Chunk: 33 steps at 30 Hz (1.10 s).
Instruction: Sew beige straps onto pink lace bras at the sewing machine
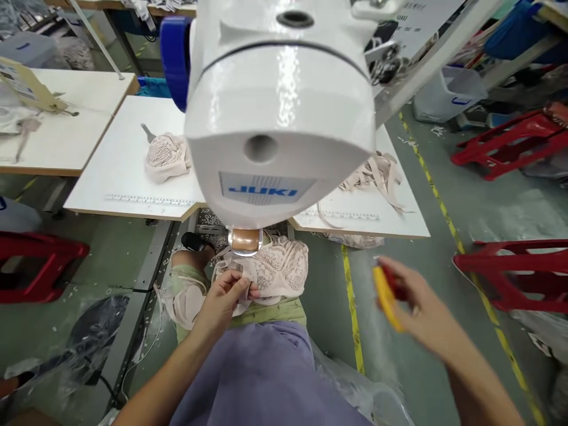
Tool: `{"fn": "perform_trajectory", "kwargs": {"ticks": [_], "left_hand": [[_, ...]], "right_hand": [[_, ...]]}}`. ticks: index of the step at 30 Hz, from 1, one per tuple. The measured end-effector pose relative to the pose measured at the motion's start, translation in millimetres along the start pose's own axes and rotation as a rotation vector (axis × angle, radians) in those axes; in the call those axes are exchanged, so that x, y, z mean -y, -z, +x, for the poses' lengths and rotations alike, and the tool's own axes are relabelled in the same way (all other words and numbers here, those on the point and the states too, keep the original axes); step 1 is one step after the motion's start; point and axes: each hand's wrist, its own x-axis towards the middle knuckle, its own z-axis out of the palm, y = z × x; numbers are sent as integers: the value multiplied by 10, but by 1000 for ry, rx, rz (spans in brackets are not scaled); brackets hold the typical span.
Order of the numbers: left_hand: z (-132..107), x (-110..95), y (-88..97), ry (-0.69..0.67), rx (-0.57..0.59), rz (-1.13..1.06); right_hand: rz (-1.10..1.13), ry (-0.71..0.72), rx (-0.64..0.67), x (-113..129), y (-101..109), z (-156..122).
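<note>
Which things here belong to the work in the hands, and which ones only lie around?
In use:
- left hand pinching the lace piece, just below the sewing machine
- right hand holding a blurred yellow tool

Lying about:
- lace bundle and strap pile on the white table
- red stools
- white bin

Your right hand (417,307) is blurring around a yellow tool (387,302) too smeared to identify, while the sewing machine head (279,112) is covering the middle of the table (124,177).
</note>
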Motion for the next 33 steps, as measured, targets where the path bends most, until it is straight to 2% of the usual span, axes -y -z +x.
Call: {"fn": "perform_trajectory", "kwargs": {"ticks": [3,5,8,11,17,24,27,33], "left_hand": [[-31,49,2,-54,10,52],[-60,64,17,-80,-1,93],[-106,63,50,-119,-6,159],[-144,47,74,-151,7,197],[-167,16,85,-186,11,246],[-173,-1,24,-264,17,441],[-177,15,-4,-309,-11,506],[-187,36,27,-315,-86,488]], "right_hand": [[62,126,185,575,-426,-324],[102,221,230,875,-665,-350],[138,297,254,1090,-879,-246],[123,315,277,1130,-957,-143],[113,301,325,1151,-968,-95],[221,182,331,1120,-1013,-30],[291,132,298,1142,-1107,30],[368,102,289,1102,-1243,62]]}}
